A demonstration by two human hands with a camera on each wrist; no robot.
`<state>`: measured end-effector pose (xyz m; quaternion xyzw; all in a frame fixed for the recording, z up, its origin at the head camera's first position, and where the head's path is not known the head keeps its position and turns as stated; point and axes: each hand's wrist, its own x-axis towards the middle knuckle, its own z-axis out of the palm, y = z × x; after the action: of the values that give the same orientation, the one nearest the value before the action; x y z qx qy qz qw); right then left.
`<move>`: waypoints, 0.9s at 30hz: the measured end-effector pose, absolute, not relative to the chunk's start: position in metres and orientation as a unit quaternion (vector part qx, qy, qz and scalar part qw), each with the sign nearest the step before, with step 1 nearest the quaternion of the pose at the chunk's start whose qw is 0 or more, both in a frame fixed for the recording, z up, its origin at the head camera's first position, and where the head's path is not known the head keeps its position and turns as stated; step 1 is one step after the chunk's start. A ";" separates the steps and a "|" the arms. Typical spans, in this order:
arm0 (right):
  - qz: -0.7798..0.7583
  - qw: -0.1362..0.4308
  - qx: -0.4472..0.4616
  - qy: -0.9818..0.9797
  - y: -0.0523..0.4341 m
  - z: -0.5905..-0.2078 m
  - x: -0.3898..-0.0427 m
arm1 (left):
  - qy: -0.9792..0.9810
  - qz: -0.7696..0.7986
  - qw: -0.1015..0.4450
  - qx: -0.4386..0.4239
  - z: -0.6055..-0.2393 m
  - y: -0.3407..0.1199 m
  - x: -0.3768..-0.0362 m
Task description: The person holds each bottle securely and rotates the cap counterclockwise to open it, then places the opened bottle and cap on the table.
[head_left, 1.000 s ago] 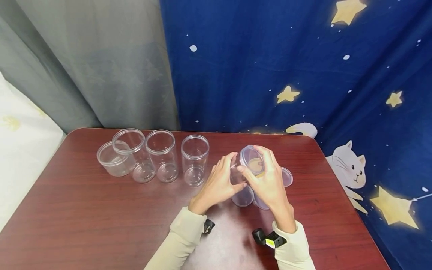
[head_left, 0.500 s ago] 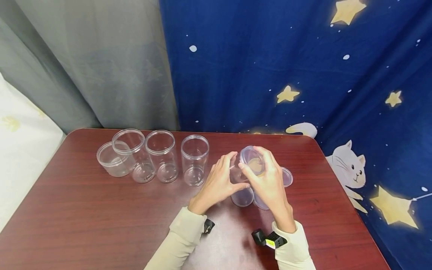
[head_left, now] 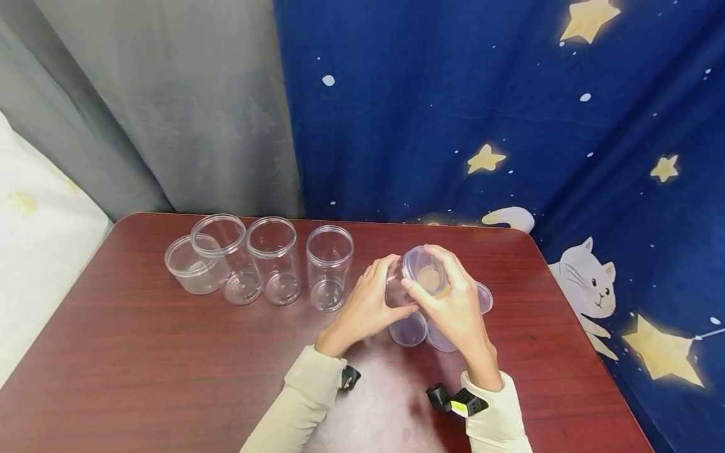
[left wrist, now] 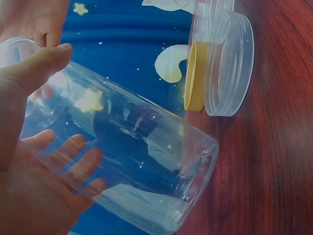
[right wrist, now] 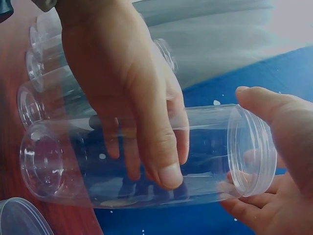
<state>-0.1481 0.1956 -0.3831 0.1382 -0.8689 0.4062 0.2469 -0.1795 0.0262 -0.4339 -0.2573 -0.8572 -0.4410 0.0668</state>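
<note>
Where both hands point(head_left: 419, 302) grip it, jar point(right wrist: 146, 156) blurs — base hidden.

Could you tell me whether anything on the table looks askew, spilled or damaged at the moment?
Nothing looks spilled or damaged. The only thing off upright is the clear jar tilted on its side between the left hand and the right hand, which grips its lid. The four open jars stand upright.

Four open jars point(head_left: 272, 261) stand in a row at the back left of the table point(head_left: 141, 365). Right of them, both hands hold a tilted jar point(head_left: 416, 277) above what seem to be three loose lids point(head_left: 409, 330).
</note>
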 end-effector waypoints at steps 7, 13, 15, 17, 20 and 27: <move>0.424 0.216 0.135 -0.869 0.199 -0.382 -0.147 | -0.857 -0.442 0.064 -0.258 -0.434 0.026 -0.179; 0.437 0.196 0.139 -0.867 0.202 -0.380 -0.146 | -0.856 -0.445 0.053 -0.258 -0.434 0.025 -0.178; 0.440 0.193 0.142 -0.865 0.202 -0.380 -0.146 | -0.855 -0.446 0.050 -0.260 -0.433 0.024 -0.178; 0.442 0.191 0.148 -0.864 0.203 -0.381 -0.146 | -0.854 -0.447 0.047 -0.261 -0.433 0.024 -0.179; 0.447 0.187 0.158 -0.861 0.203 -0.382 -0.146 | -0.853 -0.448 0.045 -0.263 -0.434 0.023 -0.179; 0.452 0.153 0.164 -0.863 0.207 -0.379 -0.146 | -0.857 -0.442 0.043 -0.262 -0.434 0.021 -0.179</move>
<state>-0.1461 0.2075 -0.3794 0.1639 -0.8632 0.4522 0.1535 -0.1793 0.0214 -0.4342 -0.2619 -0.8569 -0.4420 0.0428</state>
